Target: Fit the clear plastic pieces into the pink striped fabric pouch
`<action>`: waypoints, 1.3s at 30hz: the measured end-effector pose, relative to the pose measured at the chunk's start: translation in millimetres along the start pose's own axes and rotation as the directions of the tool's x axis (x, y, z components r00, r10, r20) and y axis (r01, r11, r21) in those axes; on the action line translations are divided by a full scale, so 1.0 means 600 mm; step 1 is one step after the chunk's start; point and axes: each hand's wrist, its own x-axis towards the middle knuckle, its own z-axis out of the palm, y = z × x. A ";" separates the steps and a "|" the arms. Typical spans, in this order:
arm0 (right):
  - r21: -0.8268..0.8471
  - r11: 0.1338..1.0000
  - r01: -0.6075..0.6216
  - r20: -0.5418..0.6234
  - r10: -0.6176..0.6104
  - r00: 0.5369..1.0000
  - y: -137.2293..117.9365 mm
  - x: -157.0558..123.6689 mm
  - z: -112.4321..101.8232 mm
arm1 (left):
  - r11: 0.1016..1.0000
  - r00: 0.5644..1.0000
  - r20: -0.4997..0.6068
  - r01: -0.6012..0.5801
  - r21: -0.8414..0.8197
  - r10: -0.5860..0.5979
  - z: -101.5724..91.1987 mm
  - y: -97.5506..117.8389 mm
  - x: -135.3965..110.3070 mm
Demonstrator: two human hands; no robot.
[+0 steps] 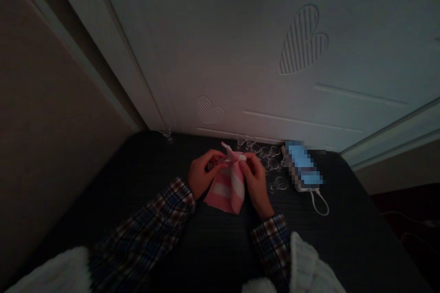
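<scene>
Cloth: a pink-and-white cloth is held up between both hands over the near middle of the table, its top bunched and its lower corners hanging.
Right hand: the cloth's gathered top is pinched between thumb and fingers of the right hand.
Left hand: the left hand is curled narrow, and a small clear piece is gripped against the cloth, partly hidden.
Clear rings: more clear pieces with round rims are grouped just beyond and beside the right hand; one is set apart at the far left edge.
Phone: a lit, pixelated phone is placed right of the group, with a white cable loop at its near end.
Table: everything is borne by a dark table.
Backdrop: the table is backed by a white panel embossed with two hearts.
</scene>
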 end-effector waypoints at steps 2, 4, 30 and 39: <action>-0.023 1.000 0.006 0.031 -0.005 1.000 0.001 -0.001 0.001 | 1.000 1.000 -0.009 0.005 0.012 -0.005 0.000 -0.002 0.000; -0.065 0.998 0.024 0.075 -0.019 0.997 0.003 -0.001 0.002 | 1.000 1.000 -0.025 0.010 0.015 -0.009 0.001 -0.005 0.000; -0.093 0.995 -0.033 -0.107 0.023 0.994 0.019 0.006 -0.006 | 0.997 1.000 0.021 -0.009 -0.071 0.010 0.004 -0.011 0.001; -0.143 0.990 0.002 -0.045 -0.009 0.999 0.015 -0.003 0.000 | 1.000 0.995 0.098 0.016 0.022 -0.018 -0.009 -0.007 0.000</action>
